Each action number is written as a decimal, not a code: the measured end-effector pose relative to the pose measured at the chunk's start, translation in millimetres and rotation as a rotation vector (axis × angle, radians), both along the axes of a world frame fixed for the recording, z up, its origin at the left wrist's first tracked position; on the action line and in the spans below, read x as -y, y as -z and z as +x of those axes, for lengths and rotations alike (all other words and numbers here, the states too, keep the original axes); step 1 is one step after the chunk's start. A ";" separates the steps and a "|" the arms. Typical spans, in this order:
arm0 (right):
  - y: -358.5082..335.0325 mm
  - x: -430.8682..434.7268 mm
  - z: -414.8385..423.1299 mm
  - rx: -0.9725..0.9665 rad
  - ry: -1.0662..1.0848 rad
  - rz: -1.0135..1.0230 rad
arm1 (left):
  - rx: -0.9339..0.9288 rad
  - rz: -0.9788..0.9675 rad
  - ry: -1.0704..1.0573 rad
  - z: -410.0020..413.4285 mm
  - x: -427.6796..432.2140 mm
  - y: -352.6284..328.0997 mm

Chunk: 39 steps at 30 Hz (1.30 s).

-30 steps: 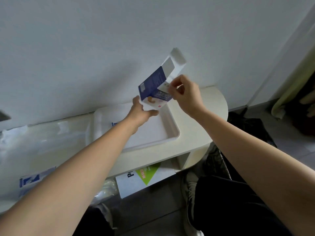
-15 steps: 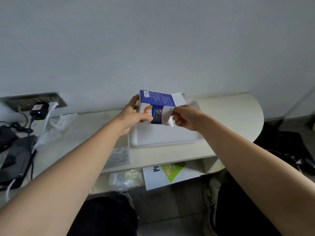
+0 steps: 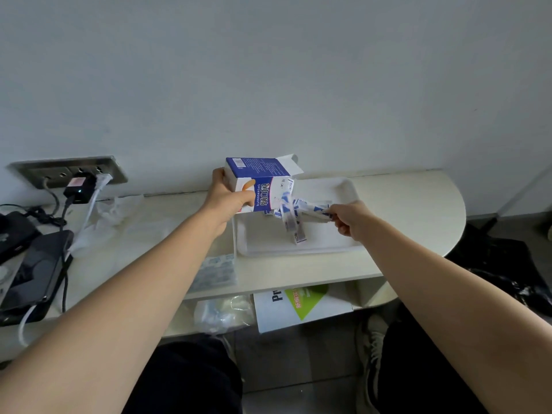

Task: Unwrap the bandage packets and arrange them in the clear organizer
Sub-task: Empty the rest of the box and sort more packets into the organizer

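Note:
My left hand (image 3: 224, 201) grips a blue-and-white bandage box (image 3: 260, 182) held on its side above the white tray (image 3: 343, 186), its open flap facing right. My right hand (image 3: 348, 218) pinches a bundle of blue-and-white bandage strips (image 3: 310, 209) drawn out of the box's open end. Several more strips (image 3: 294, 227) spill down onto the tray under the box mouth. A clear flat organizer (image 3: 213, 271) lies on the table just left of the tray, partly hidden by my left forearm.
A wall socket panel (image 3: 68, 171) with a black charger (image 3: 79, 188) and cables sits at the left. Dark devices (image 3: 33, 270) lie at the table's left edge. Crumpled clear plastic (image 3: 107, 215) lies behind. A white box with a green mark (image 3: 298, 303) sits on the lower shelf.
My right hand has pulled away from the box mouth to the right, drawing bandage strips out; several now tumble onto the tray. The box stays in my left hand.

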State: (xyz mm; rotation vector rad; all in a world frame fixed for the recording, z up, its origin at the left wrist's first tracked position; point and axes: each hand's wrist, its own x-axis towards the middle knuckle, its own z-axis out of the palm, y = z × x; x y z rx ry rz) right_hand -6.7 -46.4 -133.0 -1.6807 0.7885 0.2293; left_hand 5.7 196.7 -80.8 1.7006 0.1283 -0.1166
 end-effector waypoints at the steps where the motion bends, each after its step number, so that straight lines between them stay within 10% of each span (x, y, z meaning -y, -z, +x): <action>1: 1.7 2.2 -1.5 -0.013 -0.019 -0.034 | -0.006 -0.013 -0.013 0.0 0.7 0.3; 8: -9.6 -0.1 -2.2 0.212 -0.132 -0.339 | -0.045 -0.127 -0.038 -2.9 12.2 -0.1; 16: -46.7 -29.8 -4.2 0.433 -0.404 0.373 | -0.095 -0.247 -0.046 -4.2 28.9 -2.1; 19: -49.5 -37.3 -2.2 0.393 -0.562 0.183 | -0.091 -0.215 -0.031 -4.6 33.7 1.0; 23: -45.0 -33.0 2.2 0.308 -0.270 0.010 | -0.084 -0.191 -0.054 -3.2 29.8 4.3; 39: -46.4 -26.3 -3.8 0.367 -0.485 0.074 | -0.175 -0.319 -0.131 0.7 46.7 4.9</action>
